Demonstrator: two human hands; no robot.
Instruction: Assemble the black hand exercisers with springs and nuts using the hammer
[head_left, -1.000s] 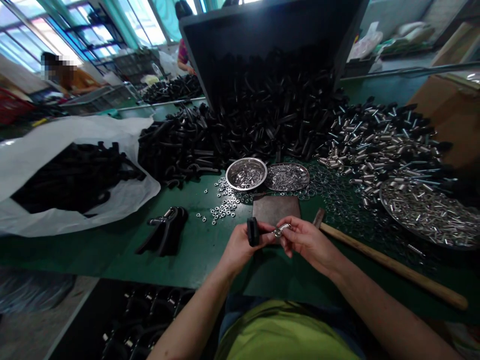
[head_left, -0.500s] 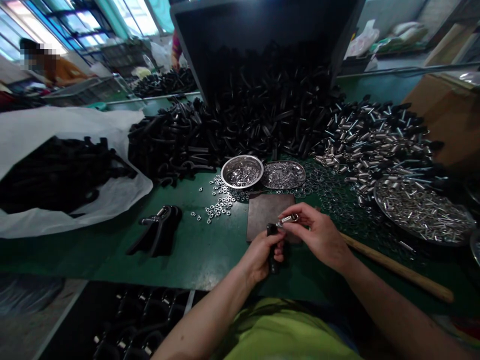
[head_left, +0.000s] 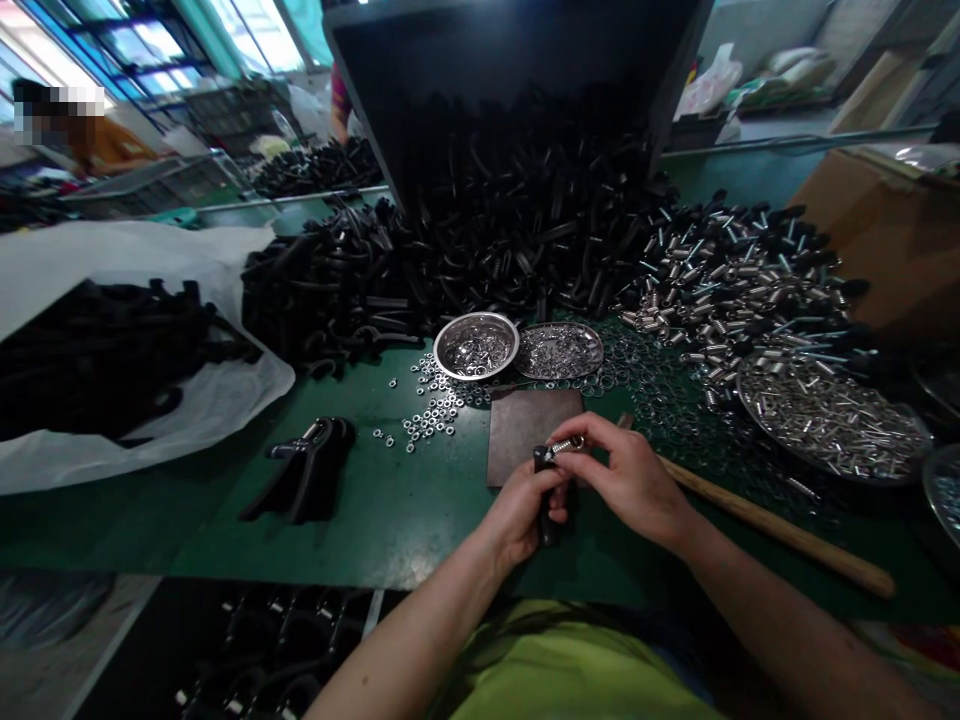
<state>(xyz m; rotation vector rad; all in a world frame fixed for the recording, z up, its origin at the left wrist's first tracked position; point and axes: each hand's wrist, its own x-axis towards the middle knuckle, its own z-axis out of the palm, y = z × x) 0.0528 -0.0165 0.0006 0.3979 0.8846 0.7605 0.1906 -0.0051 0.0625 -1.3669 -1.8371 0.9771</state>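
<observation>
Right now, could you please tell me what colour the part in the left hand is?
The gripped part is black, seen in the head view.

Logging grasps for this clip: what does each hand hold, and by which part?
Left hand: a black part, gripped around its middle. Right hand: a metal spring, pinched along its coils.

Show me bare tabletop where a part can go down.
Bare green tabletop lies between the black clamp-like piece and the left hand, nearer the person than the loose metal rings. Crowded: the black heap behind the steel bowl, the spring pile at right.
</observation>
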